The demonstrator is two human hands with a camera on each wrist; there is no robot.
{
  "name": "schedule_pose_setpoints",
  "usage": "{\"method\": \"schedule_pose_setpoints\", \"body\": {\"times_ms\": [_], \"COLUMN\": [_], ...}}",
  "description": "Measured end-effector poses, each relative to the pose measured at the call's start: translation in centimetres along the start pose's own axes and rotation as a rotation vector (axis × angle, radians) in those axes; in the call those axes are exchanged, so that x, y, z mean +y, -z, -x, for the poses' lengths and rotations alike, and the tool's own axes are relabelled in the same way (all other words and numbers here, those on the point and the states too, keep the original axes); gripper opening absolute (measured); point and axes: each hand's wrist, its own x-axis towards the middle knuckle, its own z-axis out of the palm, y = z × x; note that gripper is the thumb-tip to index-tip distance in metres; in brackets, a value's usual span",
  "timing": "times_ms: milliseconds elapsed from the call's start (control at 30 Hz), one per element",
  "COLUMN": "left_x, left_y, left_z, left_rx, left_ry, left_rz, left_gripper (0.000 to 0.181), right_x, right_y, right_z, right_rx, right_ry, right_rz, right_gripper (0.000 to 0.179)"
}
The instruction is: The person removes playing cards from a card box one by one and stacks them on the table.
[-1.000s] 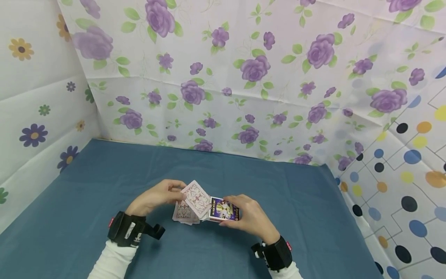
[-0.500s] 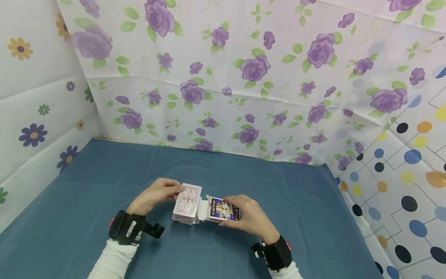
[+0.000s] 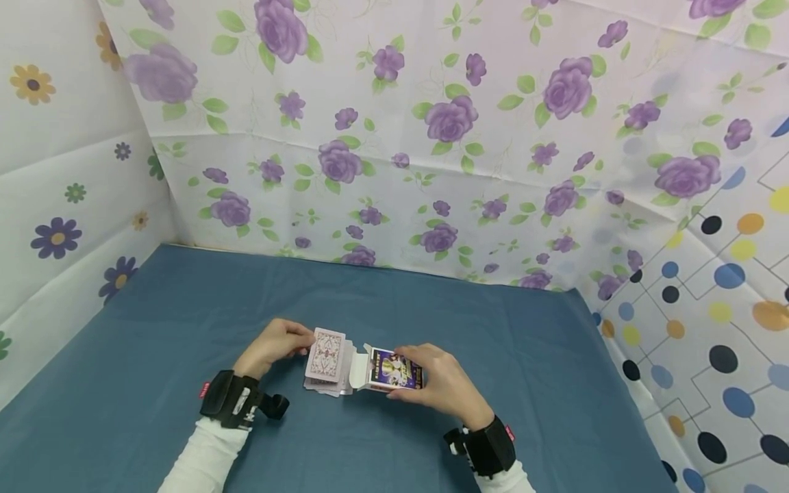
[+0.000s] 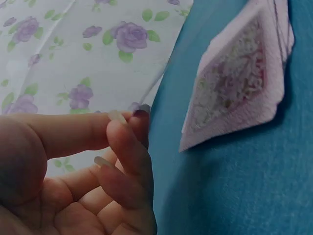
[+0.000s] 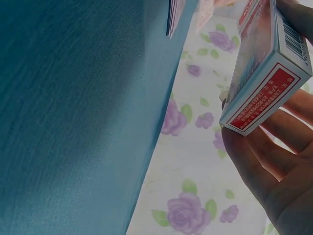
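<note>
Playing cards with a red-patterned back lie in a loose, uneven stack left of the middle. My left hand is just left of the stack, its fingers loosely bent. In the left wrist view a gap of blue cloth separates its fingertips from the cards, and nothing is held. My right hand grips a dark, picture-fronted card box between thumb and fingers. The box's white flap is open toward the stack. In the right wrist view the box shows a red printed panel and a barcode.
A blue cloth covers the table. Behind it hangs a white sheet with purple roses. A flowered sheet stands at the left, a dotted one at the right.
A card or thin packet held by my left hand has come down from the box's mouth onto the stack. The left hand has let go and drawn back left. The right hand and box stay put.
</note>
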Motion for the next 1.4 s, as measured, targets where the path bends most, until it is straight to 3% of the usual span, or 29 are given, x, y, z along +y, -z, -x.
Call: {"method": "schedule_pose_setpoints", "body": {"times_ms": [167, 400, 1167, 1400], "left_x": [-0.2, -0.5, -0.7, -0.6], "left_y": [-0.2, -0.5, -1.5, -1.8], "left_z": [0.1, 0.2, 0.0, -0.2], "left_rx": [0.037, 0.085, 0.051, 0.065], "left_ry": [0.031, 0.017, 0.019, 0.046], "left_rz": [-0.037, -0.083, -0.099, -0.090], "left_gripper": [0.026, 0.023, 0.021, 0.020], "right_x": [0.0, 0.0, 0.0, 0.1], "right_y": [0.0, -0.1, -0.3, -0.5], "right_z": [-0.1, -0.1, 0.0, -0.1], "right_rx": [-0.003, -0.007, -0.026, -0.029], "right_ry": [0.000, -0.001, -0.015, -0.016], "right_rz": [0.007, 0.002, -0.005, 0.003], "right_gripper": [0.066, 0.065, 0.065, 0.066]}}
